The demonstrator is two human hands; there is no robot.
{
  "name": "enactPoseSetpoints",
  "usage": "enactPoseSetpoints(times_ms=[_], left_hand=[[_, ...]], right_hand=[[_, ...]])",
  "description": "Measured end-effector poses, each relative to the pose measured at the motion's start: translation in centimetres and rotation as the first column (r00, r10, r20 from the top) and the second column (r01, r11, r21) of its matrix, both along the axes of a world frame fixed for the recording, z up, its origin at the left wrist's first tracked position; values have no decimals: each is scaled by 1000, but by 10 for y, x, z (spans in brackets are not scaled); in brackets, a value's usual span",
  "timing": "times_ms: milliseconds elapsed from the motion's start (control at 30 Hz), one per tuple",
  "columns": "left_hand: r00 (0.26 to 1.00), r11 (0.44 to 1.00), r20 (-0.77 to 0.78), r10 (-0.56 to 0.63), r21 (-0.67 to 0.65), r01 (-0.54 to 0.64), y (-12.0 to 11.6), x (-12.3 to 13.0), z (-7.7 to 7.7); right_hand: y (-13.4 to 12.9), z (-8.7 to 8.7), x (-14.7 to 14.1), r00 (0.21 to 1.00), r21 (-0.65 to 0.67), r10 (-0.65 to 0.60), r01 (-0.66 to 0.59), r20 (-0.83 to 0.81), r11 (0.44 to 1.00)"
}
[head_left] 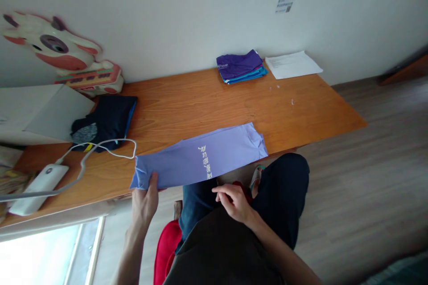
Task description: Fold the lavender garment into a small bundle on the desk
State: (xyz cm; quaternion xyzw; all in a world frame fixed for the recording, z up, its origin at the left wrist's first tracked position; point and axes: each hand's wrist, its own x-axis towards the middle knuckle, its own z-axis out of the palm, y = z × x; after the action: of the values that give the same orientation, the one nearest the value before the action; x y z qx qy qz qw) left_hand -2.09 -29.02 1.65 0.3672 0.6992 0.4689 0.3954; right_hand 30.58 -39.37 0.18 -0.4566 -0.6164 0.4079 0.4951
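Observation:
A lavender folded cloth [227, 151] with white printed characters lies in a long strip along the front edge of the desk, its near side overhanging a little. My left hand [147, 198] grips its left end, thumb on top and fingers underneath, mostly hidden. Both short ends of the cloth look creased and tucked. My right hand [234, 200] hovers over my lap just below the printed characters, apart from the cloth. Its index finger is stretched out, the other fingers loosely bent, and nothing shows in it.
On the wooden desk [174, 98] sit a stack of folded purple and blue cloths [240, 66], white papers [294, 64], dark folded clothing [115, 116], a white power bank [42, 187] with a looping cable [82, 169], a white box [60, 111] and a cow figure [67, 49].

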Motion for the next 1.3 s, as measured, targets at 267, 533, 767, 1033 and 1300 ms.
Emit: enactPoseSetpoints(times_ms=[267,533,767,1033,1300], left_hand=[[794,979,607,21,149,-139,33,63,45],[682,933,720,-130,321,-161,78,65,69],[751,853,642,-154,470,-226,94,68,94],[645,880,632,-430,454,142,94,183,117],[595,826,576,-561,441,352,44,197,90]], right_hand=[[51,13,75,862,173,-465,435,203,883],[118,17,102,585,174,-275,224,763,959],[146,19,77,751,165,-292,242,592,956],[164,54,62,942,-305,-9,-99,-335,947],[189,26,74,949,-479,-261,149,-175,865]])
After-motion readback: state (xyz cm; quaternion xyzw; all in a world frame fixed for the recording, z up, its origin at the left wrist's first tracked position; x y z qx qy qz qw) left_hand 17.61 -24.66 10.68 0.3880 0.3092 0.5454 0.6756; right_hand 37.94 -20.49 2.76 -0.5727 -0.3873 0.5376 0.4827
